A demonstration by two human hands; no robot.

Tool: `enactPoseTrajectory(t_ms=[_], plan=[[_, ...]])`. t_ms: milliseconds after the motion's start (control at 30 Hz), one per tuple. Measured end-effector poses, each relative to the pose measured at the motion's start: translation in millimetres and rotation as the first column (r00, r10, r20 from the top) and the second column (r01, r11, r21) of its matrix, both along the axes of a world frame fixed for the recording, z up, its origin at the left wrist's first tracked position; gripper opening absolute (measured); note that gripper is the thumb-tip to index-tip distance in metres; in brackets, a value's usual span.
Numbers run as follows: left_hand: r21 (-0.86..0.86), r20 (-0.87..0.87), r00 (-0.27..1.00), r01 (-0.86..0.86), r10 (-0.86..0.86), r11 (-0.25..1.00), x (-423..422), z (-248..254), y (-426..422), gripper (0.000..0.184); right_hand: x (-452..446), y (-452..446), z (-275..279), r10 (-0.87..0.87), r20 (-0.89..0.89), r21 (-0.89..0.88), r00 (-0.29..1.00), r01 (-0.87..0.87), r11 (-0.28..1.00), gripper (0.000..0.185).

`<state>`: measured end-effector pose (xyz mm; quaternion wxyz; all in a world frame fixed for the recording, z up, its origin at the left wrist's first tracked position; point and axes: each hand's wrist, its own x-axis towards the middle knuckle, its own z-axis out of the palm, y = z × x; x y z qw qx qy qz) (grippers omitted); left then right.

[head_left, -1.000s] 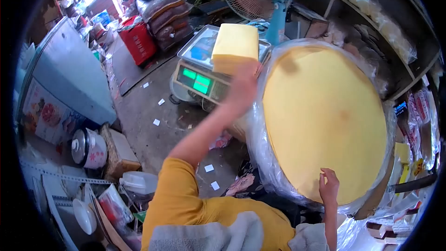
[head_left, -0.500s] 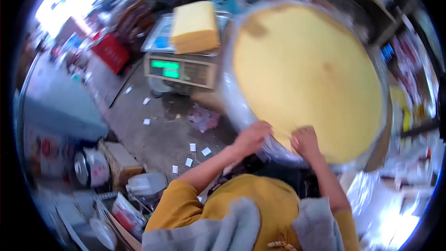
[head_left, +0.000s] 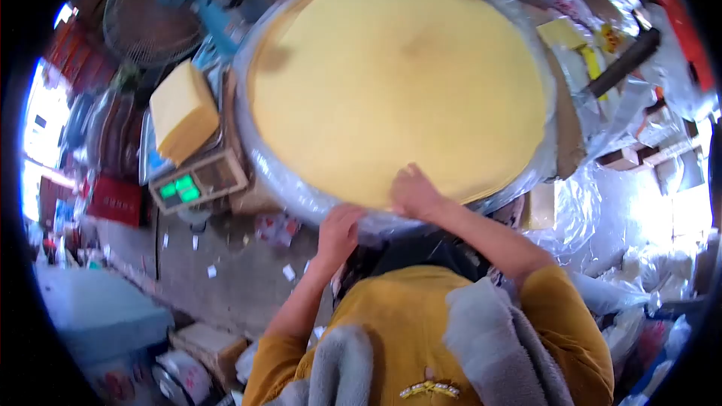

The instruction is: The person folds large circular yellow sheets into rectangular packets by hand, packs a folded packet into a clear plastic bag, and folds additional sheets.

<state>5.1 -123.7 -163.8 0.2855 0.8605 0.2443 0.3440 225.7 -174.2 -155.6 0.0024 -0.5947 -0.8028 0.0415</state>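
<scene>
The round yellow sheet (head_left: pixel 391 105) fills the upper middle of the frame, with clear plastic (head_left: pixel 293 194) around its rim. At its lower edge lies the right hand (head_left: pixel 416 194), fingers curled; the left hand (head_left: pixel 340 231) is at the plastic just leftward — whether either hand's fingers grip anything, I cannot tell. At left, a yellow stack (head_left: pixel 186 109) rests on a scale (head_left: pixel 199 180) — a fan (head_left: pixel 162 11) stands upper left.
</scene>
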Motion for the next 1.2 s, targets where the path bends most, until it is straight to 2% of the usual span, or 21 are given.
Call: enactPoseTrajectory(t_ms=[167,200,300,500,567,600,633,700,767,800,900,967,1033,1200], plan=[[0.019,-0.005,0.997,0.080,-0.080,0.997,10.6,5.7,-0.9,0.028,3.2,0.9,5.4,-0.010,-0.008,-0.033,1.000,0.010,0.999,0.020],[0.025,-0.003,0.996,0.091,-0.091,0.996,11.6,5.5,-1.2,0.028,1.7,-3.9,9.5,-0.005,-0.077,0.073,0.997,0.010,0.997,0.022],[0.021,-0.024,0.995,0.093,-0.092,0.995,13.3,10.5,-3.5,0.027,-2.5,-7.9,13.8,0.005,-0.027,0.119,1.000,-0.002,0.993,0.024],[0.033,-0.029,0.994,0.107,-0.106,0.994,12.4,5.9,-6.1,0.027,-3.4,-6.6,3.6,0.061,-0.078,0.025,0.995,-0.059,0.998,0.020],[0.042,-0.031,0.991,0.129,-0.128,0.991,11.4,6.1,-5.9,0.029,-1.1,-4.0,4.4,0.033,-0.118,-0.016,0.993,-0.035,0.999,0.017],[0.045,-0.034,0.990,0.141,-0.139,0.989,10.6,6.3,-5.9,0.030,0.5,-2.0,4.9,0.018,-0.138,-0.037,0.990,-0.023,0.999,0.016],[0.060,-0.033,0.989,0.145,-0.143,0.988,11.0,7.5,-5.8,0.031,3.4,0.4,7.3,-0.089,-0.276,-0.101,0.957,0.063,0.993,0.015],[0.091,-0.031,0.988,0.153,-0.150,0.984,14.3,11.1,-4.5,0.033,11.0,5.9,16.9,-0.308,-0.507,-0.258,0.805,0.199,0.945,0.015],[0.083,-0.073,0.996,0.057,-0.051,0.995,19.7,9.0,-2.5,0.034,16.6,8.3,30.0,-0.409,-0.565,-0.284,0.716,0.297,0.912,0.014],[0.080,-0.093,0.996,0.009,-0.001,0.997,24.0,6.9,-0.8,0.035,20.5,9.2,34.0,-0.455,-0.591,-0.300,0.666,0.343,0.890,0.015],[0.049,-0.103,0.994,-0.041,0.046,0.998,29.6,-9.8,7.3,0.036,30.3,15.6,12.2,-0.343,-0.656,-0.175,0.672,0.307,0.935,0.019],[-0.008,-0.048,0.998,-0.040,0.039,0.999,32.1,-10.7,7.6,0.036,36.6,20.2,-0.8,-0.272,-0.671,-0.149,0.690,0.234,0.961,0.022],[-0.026,-0.011,0.999,-0.031,0.030,0.999,32.0,-5.9,5.7,0.037,35.1,20.0,15.6,-0.395,-0.693,-0.321,0.603,0.233,0.918,0.021],[0.168,0.017,0.980,-0.199,0.198,0.966,31.6,12.2,0.5,0.031,32.9,19.2,30.8,-0.535,-0.632,-0.426,0.561,0.325,0.844,0.027]])
